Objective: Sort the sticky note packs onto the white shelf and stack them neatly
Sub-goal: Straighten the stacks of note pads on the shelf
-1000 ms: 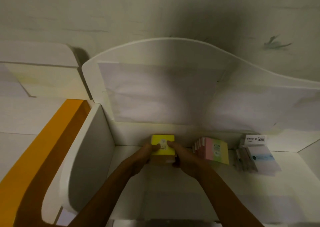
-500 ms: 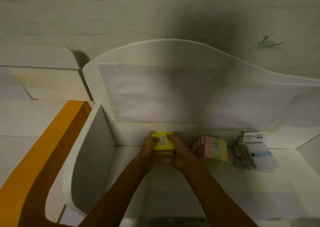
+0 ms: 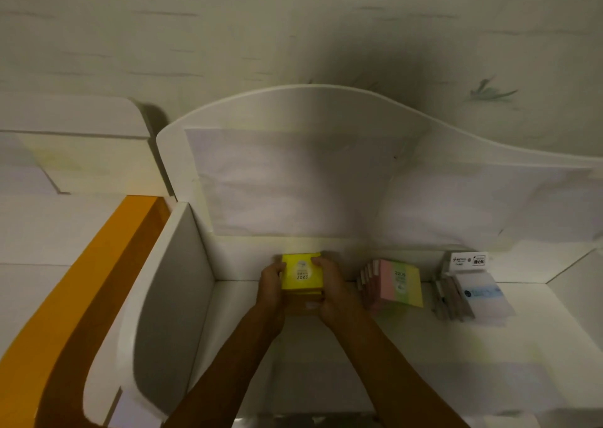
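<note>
A stack of yellow sticky note packs [image 3: 301,274] stands on the white shelf [image 3: 408,346], close to its back wall. My left hand [image 3: 271,284] presses against the stack's left side and my right hand [image 3: 331,292] against its right side. Both hands grip the stack between them; its lower packs are partly hidden by my fingers. To the right lies a fanned pile of pink, green and yellow packs [image 3: 396,285]. Further right sits a pile of white and pale blue packs [image 3: 473,293].
A white side panel [image 3: 169,297] closes the shelf on the left, with an orange board [image 3: 75,303] beyond it. The curved white back panel [image 3: 293,173] rises behind the stacks. A right wall [image 3: 580,284] bounds the shelf.
Both hands have slid the yellow stack a little farther back toward the rear wall and closed in along its sides. The other piles have not moved.
</note>
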`<state>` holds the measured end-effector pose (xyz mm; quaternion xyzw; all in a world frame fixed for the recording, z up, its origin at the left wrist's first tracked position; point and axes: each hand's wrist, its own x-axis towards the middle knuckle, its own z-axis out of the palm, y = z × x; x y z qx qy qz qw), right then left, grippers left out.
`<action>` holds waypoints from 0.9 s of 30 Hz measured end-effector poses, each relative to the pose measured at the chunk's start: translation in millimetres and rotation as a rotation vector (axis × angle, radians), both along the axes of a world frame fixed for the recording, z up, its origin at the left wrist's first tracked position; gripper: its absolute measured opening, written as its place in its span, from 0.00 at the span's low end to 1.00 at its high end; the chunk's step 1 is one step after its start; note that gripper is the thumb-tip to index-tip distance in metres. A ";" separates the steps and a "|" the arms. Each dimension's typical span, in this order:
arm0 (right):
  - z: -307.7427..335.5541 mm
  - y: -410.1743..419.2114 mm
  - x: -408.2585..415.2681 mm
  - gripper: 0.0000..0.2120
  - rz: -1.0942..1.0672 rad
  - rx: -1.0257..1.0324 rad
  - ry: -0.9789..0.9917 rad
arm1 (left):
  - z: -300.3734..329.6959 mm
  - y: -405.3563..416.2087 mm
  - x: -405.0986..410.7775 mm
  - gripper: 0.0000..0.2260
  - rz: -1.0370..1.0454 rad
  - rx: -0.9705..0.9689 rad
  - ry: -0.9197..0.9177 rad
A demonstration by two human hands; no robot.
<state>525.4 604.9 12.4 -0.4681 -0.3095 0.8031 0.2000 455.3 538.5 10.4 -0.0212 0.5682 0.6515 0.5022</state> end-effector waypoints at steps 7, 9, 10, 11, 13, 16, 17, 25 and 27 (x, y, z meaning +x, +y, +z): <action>11.9 2.8 19.5 0.11 0.036 0.250 -0.086 | 7.6 -12.7 5.6 0.13 -0.034 -0.225 0.591; 17.4 5.4 31.2 0.11 0.086 0.458 -0.218 | 11.3 -20.3 8.5 0.19 -0.140 -0.311 0.962; 20.9 7.0 38.8 0.13 0.104 0.543 -0.276 | 15.0 -24.2 11.9 0.23 -0.187 -0.305 1.122; 26.2 8.5 47.5 0.14 0.123 0.616 -0.307 | 21.3 -26.3 16.2 0.26 -0.222 -0.263 1.245; 38.9 12.6 65.0 0.16 0.177 0.737 -0.335 | 34.6 -26.1 22.9 0.28 -0.289 -0.154 1.434; 55.3 26.4 93.8 0.20 0.244 0.947 -0.445 | 49.3 -17.6 31.6 0.28 -0.416 -0.116 1.659; 60.2 32.0 103.9 0.20 0.259 1.009 -0.485 | 52.5 -13.9 34.1 0.29 -0.460 -0.135 1.712; 72.1 67.3 171.2 0.26 0.347 1.222 -0.808 | 55.0 16.2 59.6 0.26 -0.631 -0.207 1.921; 67.4 74.5 182.6 0.27 0.372 1.221 -0.843 | 54.0 24.3 70.5 0.25 -0.667 -0.234 1.964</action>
